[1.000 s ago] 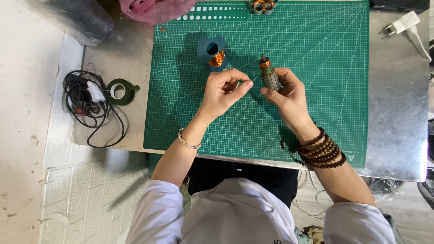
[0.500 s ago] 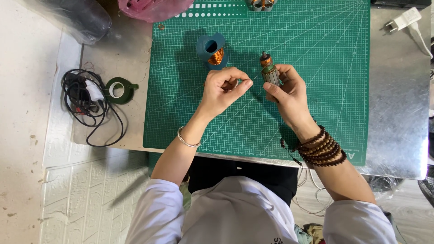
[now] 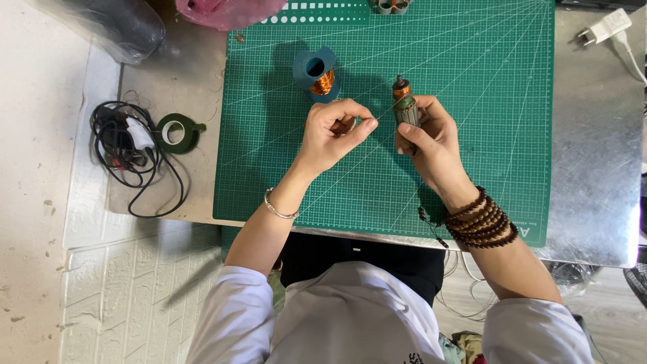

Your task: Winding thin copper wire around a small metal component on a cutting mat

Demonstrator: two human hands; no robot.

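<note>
A metal-topped table [image 3: 593,168] carries a green cutting mat [image 3: 472,81] across the middle of the frame. On the bare metal at left lie a roll of green tape [image 3: 176,132] and a black cable bundle [image 3: 121,145] — a white plug [image 3: 605,28] sits at upper right.

The pink bag [image 3: 229,10] and a small metal part [image 3: 392,5] at the far edge are cut off; wire between the hands is too thin to trace.
</note>
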